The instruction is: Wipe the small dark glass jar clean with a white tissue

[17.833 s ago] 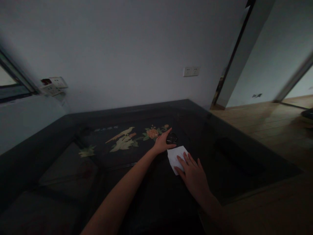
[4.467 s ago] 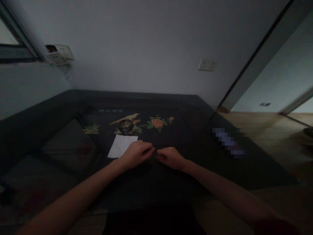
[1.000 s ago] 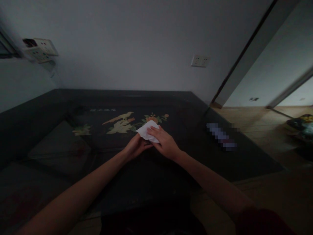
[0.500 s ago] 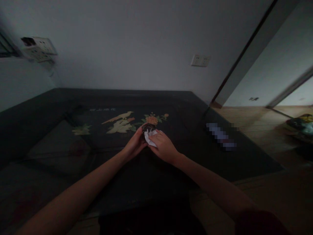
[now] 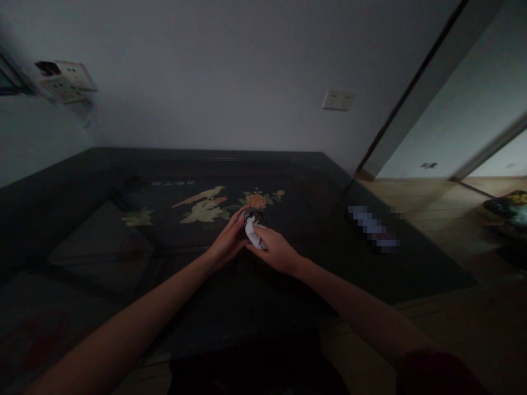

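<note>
Over the middle of the dark table (image 5: 288, 236), my left hand (image 5: 229, 240) is closed around the left side of a small dark, shiny, rounded object (image 5: 256, 214). Its exact kind is hard to make out in the dim light and behind my fingers. A crumpled white tissue (image 5: 252, 231) is pinched in my right hand (image 5: 275, 249), which presses it against the near side of that object. The fingertips of both hands almost meet beneath it.
The tabletop bears a printed flower (image 5: 256, 201) and bird design. A blurred pale oblong item (image 5: 373, 227) lies on its right part. A wall stands behind, with a socket (image 5: 337, 100) and stacked sockets (image 5: 68, 82) at left. Dark bundled things (image 5: 508, 211) rest on the floor at right.
My right hand has shifted slightly, and the tissue is now bunched narrower and steeper against the dark object. My left hand keeps its hold in nearly the same place.
</note>
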